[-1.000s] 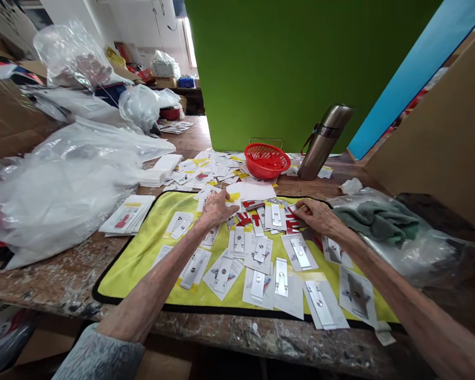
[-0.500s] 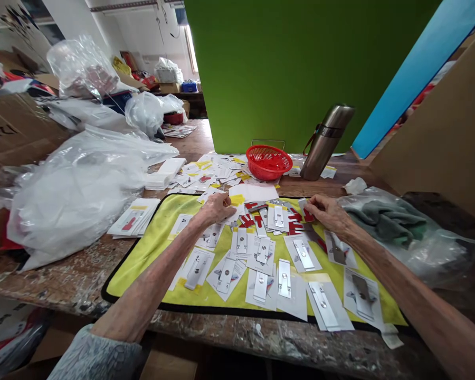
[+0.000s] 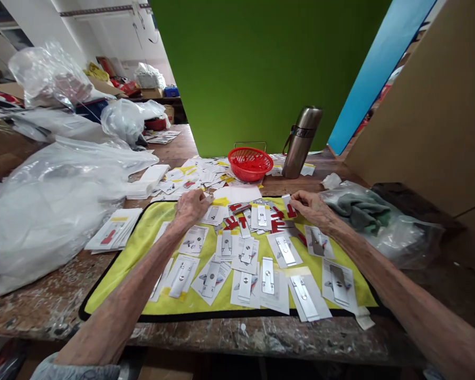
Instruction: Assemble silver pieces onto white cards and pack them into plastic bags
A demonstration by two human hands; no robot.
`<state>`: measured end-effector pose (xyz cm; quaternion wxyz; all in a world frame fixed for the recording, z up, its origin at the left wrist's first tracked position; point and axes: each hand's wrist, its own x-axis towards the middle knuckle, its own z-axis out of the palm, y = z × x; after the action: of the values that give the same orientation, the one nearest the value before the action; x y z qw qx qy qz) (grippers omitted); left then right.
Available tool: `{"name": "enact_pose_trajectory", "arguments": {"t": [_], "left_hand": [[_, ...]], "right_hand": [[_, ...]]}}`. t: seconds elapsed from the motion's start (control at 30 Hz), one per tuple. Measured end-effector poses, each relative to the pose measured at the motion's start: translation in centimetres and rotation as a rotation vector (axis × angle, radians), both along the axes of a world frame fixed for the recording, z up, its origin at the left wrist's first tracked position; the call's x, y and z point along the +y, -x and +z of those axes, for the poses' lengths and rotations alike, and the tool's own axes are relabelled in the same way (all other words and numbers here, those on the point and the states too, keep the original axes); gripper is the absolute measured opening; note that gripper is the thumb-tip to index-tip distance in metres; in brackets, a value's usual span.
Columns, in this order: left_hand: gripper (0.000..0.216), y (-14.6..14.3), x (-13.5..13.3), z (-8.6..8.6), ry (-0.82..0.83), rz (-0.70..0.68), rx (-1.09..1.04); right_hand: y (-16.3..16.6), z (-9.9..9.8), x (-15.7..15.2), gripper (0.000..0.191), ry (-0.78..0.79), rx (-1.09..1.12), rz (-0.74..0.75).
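R hand [image 3: 311, 207] has its fingers [image 3: 298, 198] pinched narrow on a red-printed card [image 3: 288, 207] at the far edge of the mat. L hand [image 3: 190, 207] is curled down on the cards near that edge, fingers bunched, can't tell if it's gripping anything tbh. Under both hands is a yellow mat w/ black border [image 3: 114, 295], covered w/ lots of silver metal clips on white cards [image 3: 285, 250] in loose rows, red-printed ones clustered btwn the hands. So far the mat's mostly full, but a big loose pile of cards [image 3: 190, 177] lies past its far edge, plus a stack of cards [image 3: 113, 229] off to the left. Further out: red plastic basket [image 3: 250, 163], steel flask [image 3: 302, 142], clear plastic bags [image 3: 51, 211] and a paint-spattered workbench [image 3: 35, 311].
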<state>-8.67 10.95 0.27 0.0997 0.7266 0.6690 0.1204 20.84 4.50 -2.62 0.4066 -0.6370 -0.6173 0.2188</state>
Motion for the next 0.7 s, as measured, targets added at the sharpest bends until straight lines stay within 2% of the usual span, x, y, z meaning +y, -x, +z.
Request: {"name": "enact_pose_trajectory", "arguments": {"t": [0.1,0.33,0.4,0.53,0.6,0.7], "left_hand": [[0.019,0.4,0.1,0.8,-0.054,0.080,-0.047],[0.013,2.1,1.5,2.5,-0.115,0.107,-0.370],[0.010,1.7,1.5,2.8,-0.124,0.102,-0.471],[0.019,-0.9,1.0,2.6,-0.018,0.045,-0.645],[0.021,-2.5,0.9,2.4,-0.019,0.017,-0.604],[0.019,-4.2,0.9,2.5,-0.081,-0.016,-0.357]], "right_hand": [[0.0,-0.1,-0.1,0.025,0.011,0.068,-0.009],[-0.7,-0.2,-0.5,0.027,0.017,0.227,-0.031],[-0.8,-0.2,-0.6,0.028,0.021,0.276,-0.046],[-0.8,0.0,-0.9,0.031,0.058,0.384,-0.048],[-0.8,0.2,-1.1,0.033,0.067,0.411,-0.036],[-1.2,0.4,-1.6,0.033,0.066,0.434,-0.041]]}}
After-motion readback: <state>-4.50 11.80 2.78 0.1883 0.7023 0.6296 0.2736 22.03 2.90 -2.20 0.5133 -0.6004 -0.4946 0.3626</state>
